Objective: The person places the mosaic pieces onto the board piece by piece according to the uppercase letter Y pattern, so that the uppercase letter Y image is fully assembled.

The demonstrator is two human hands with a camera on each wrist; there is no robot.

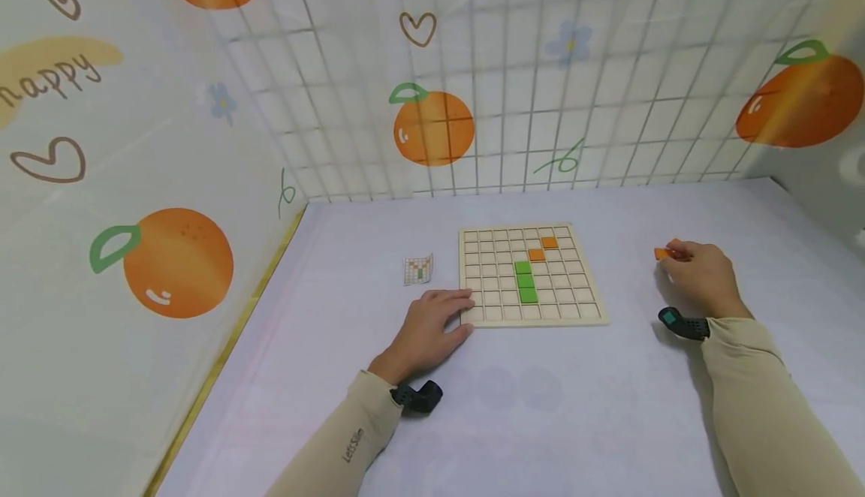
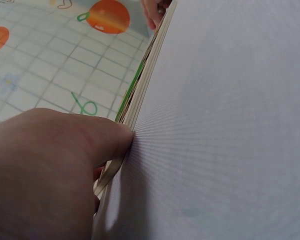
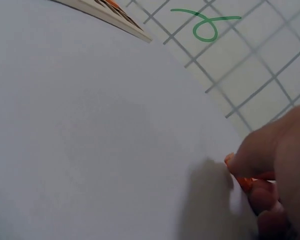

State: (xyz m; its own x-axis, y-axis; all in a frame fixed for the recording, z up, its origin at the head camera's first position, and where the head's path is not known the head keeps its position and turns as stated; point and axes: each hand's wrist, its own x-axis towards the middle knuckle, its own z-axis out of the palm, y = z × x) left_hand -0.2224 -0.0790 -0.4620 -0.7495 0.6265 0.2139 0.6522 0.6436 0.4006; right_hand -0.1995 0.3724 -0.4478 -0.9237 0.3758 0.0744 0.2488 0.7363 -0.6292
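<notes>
A square wooden grid board (image 1: 486,320) lies on the table, bearing several green tiles (image 1: 525,281) in a column and two orange tiles (image 1: 537,255) running diagonally toward its far right corner. My left hand (image 1: 426,332) rests at the board's near left corner. Its fingers lie over the left edge, and in the left wrist view the thumb (image 2: 112,140) presses against the board's side (image 2: 147,75). Off to the right of the board, my right hand (image 1: 703,275) pinches a thin orange piece (image 1: 662,254) low over the table. Fingers partly cover that piece, so I cannot tell whether it is one tile or more.
Left of the board lies a small curled paper card (image 1: 417,269) printed with a coloured grid pattern. White printed curtains with oranges and grid lines rise behind the table (image 1: 513,437) and along both sides. Each wrist wears a black strap device.
</notes>
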